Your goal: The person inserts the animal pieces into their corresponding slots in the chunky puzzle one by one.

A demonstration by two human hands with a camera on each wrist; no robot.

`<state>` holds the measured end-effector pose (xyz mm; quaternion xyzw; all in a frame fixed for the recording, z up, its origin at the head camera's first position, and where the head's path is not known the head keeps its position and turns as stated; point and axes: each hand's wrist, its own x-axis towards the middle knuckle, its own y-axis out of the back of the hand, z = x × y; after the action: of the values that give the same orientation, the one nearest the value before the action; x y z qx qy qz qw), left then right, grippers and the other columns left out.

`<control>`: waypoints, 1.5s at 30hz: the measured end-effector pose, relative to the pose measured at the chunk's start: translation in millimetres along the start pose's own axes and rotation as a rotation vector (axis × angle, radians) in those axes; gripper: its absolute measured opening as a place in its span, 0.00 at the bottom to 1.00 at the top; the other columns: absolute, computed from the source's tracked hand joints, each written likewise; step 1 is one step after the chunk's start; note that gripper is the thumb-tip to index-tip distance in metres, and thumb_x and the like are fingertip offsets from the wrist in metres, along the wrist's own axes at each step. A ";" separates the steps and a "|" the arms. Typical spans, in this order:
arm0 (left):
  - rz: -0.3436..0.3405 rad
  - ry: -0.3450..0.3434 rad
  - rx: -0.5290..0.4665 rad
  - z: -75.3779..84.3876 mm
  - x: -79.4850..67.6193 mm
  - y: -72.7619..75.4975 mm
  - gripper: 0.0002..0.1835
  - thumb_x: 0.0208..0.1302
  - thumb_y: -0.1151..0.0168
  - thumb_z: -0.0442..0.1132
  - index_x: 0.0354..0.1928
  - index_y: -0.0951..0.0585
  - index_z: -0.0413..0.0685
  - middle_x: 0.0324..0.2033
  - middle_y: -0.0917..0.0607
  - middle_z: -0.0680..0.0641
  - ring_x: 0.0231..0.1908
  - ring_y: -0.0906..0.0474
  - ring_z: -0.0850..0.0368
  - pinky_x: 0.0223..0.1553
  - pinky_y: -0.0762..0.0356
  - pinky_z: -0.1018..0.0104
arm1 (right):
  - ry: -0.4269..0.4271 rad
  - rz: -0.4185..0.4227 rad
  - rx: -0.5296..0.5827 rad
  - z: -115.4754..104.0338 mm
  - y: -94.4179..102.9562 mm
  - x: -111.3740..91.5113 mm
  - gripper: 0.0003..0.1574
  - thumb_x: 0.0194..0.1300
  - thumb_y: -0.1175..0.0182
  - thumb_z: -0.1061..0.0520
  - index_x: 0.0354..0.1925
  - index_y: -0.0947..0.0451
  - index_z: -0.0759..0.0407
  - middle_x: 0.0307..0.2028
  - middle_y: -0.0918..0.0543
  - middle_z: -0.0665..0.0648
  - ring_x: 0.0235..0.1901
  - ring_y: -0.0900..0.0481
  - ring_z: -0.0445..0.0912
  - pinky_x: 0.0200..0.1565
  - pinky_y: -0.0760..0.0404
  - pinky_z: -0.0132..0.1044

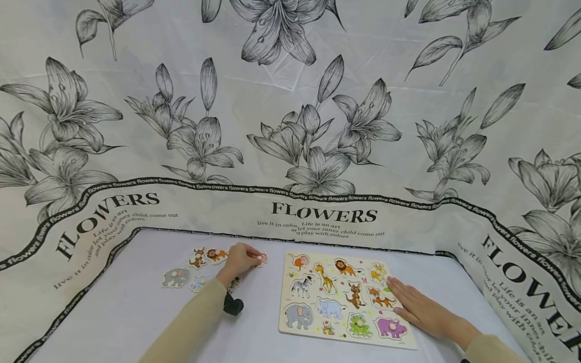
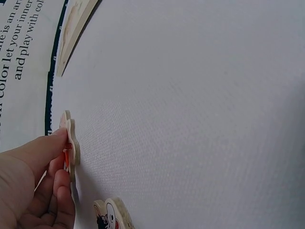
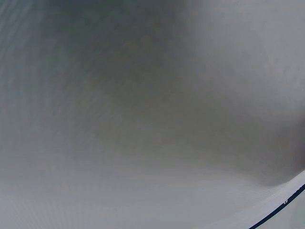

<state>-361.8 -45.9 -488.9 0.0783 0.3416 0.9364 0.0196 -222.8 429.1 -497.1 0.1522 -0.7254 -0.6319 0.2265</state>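
Observation:
My left hand (image 1: pixel 240 259) pinches a small wooden puzzle piece (image 2: pixel 72 148) between thumb and fingers, close over the table. It stands on edge in the left wrist view, showing pink and orange; its picture is mostly hidden by the fingers. To the right lies a wooden animal puzzle board (image 1: pixel 313 342) with pictures of a giraffe, zebra, lion and other animals. The frog (image 1: pixel 360 325) and the purple hippo (image 1: pixel 391 328) on it show round knobs. My right hand (image 1: pixel 419 310) rests with straight fingers along the board's right edge; the right wrist view shows mainly blurred white cloth.
Loose pieces lie left of the board: a kangaroo (image 1: pixel 197 258), a lion (image 1: pixel 217 255), a grey elephant (image 1: pixel 175 277) and a pale blue animal (image 1: pixel 199 283). A black-and-white piece (image 2: pixel 112 217) lies near my left hand. Flower-printed cloth (image 1: pixel 317 217) rises behind the white table.

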 end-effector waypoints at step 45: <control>-0.029 -0.100 -0.090 31.9 -14.0 -21.8 0.07 0.51 0.27 0.35 0.33 0.13 0.40 0.25 0.14 0.47 0.20 0.25 0.64 0.22 0.27 0.72 | 0.010 -0.033 0.023 2.0 0.8 1.1 0.38 0.75 0.56 0.46 0.72 0.48 0.67 0.70 0.42 0.71 0.67 0.77 0.19 0.61 0.76 0.11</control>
<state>-343.2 -10.1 -480.6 0.1189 0.2987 0.9454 0.0535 -224.8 430.4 -496.4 0.1699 -0.7287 -0.6265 0.2182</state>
